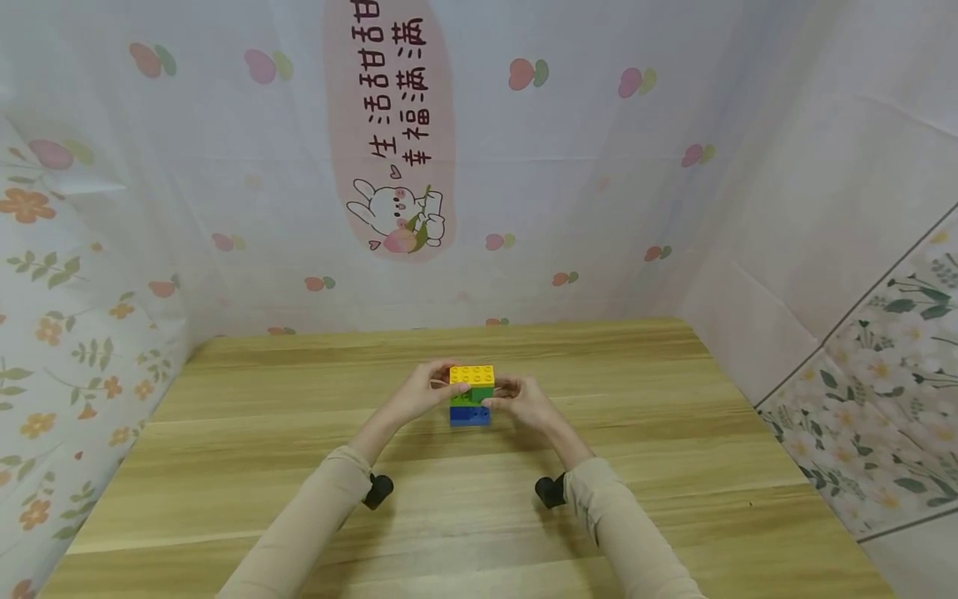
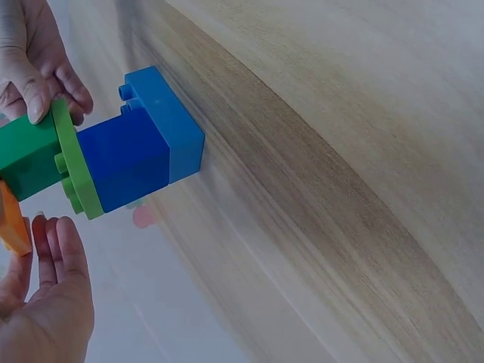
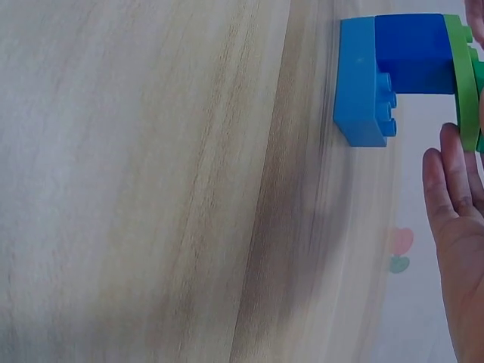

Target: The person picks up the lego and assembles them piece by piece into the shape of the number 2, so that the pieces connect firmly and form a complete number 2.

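A tower of toy building bricks stands on the wooden table. A light blue brick forms its base, with a dark blue brick on one end. Above lies a thin light green brick, then a green brick. The yellow brick on top overhangs to the left and looks orange in the left wrist view. My left hand pinches this yellow brick, thumb in front, fingers partly hidden behind. From the right, my right hand grips the green brick, fingers also touching the light green one.
The wooden table extends around the tower. A printed curtain hangs behind its far edge, with floral cloth at left and a patterned panel at right. Each wrist wears a black device, including the left device.
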Demonstrator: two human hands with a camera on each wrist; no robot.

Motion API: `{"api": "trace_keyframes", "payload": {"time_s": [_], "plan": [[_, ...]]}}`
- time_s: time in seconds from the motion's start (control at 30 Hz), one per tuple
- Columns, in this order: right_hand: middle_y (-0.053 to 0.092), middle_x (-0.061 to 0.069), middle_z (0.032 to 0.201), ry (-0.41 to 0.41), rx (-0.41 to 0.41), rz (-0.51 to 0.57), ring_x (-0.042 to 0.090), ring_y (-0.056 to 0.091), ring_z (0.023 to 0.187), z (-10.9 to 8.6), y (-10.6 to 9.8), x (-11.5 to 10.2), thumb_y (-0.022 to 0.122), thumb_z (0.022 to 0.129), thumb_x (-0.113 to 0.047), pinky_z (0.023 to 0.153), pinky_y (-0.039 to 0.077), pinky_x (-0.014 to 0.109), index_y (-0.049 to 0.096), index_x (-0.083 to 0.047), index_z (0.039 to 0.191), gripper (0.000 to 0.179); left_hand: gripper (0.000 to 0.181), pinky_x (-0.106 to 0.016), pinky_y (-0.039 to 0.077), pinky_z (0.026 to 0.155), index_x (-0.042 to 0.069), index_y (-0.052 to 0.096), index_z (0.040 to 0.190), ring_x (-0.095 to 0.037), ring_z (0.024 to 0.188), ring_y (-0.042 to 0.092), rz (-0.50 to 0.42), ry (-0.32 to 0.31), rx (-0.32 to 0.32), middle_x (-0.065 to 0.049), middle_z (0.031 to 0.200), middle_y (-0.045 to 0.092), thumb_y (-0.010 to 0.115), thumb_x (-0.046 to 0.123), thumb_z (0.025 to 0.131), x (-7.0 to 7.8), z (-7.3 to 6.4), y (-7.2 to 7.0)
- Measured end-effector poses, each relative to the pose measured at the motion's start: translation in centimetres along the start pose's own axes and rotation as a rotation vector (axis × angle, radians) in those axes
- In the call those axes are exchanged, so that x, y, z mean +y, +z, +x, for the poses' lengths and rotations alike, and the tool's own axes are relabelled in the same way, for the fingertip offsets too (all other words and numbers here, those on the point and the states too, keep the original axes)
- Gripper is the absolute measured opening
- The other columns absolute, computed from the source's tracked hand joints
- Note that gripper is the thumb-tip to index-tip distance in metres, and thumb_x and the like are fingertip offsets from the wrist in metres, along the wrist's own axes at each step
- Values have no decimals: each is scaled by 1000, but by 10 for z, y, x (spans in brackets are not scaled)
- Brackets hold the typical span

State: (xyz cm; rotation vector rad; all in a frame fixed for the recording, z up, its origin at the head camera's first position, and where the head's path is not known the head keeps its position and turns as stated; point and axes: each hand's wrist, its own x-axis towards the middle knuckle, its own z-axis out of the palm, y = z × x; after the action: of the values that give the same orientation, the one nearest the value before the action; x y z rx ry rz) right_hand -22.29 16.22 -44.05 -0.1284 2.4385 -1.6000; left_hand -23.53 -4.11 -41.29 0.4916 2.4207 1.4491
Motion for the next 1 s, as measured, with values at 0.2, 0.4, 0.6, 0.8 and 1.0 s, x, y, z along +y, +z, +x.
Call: {"api": "trace_keyframes", "payload": {"time_s": [0.2,0.4,0.6,0.8,1.0], "plan": [[60,17,118,-6,-18,11,20,60,96,0,-3,0,68,81,-10,82,52,31,55,2,121,44,45,-34,51,85,6,51,127,-20,96,58,-7,-7,8,-9,106,60,61,24,87,2,0,1],[58,19,121,-12,-44,2,25,59,101,-3,-3,-5,66,82,-11,84,52,33,54,3,123,45,46,-34,51,84,8,50,128,-20,97,58,-50,-17,20,-9,108,61,62,24,87,-2,-1,3],[59,19,119,-24,-74,10,26,59,100,-1,-2,-3,65,83,-9,84,52,34,54,2,123,43,47,-37,51,84,4,50,128,-24,101,56,-38,12,38,-12,113,59,62,22,87,-3,-6,4],[59,21,117,-34,-84,5,25,60,99,-1,-2,-4,64,84,-8,85,52,34,54,4,121,41,50,-43,45,95,2,49,127,-31,114,50,35,-16,42,-15,124,55,67,14,82,-13,-12,7],[60,21,115,-36,-61,-15,26,60,99,0,-1,-3,65,83,-10,85,52,34,54,5,121,42,41,-44,46,93,0,54,122,-30,108,52,84,-17,60,-16,119,57,65,11,84,-24,-14,10]]}}
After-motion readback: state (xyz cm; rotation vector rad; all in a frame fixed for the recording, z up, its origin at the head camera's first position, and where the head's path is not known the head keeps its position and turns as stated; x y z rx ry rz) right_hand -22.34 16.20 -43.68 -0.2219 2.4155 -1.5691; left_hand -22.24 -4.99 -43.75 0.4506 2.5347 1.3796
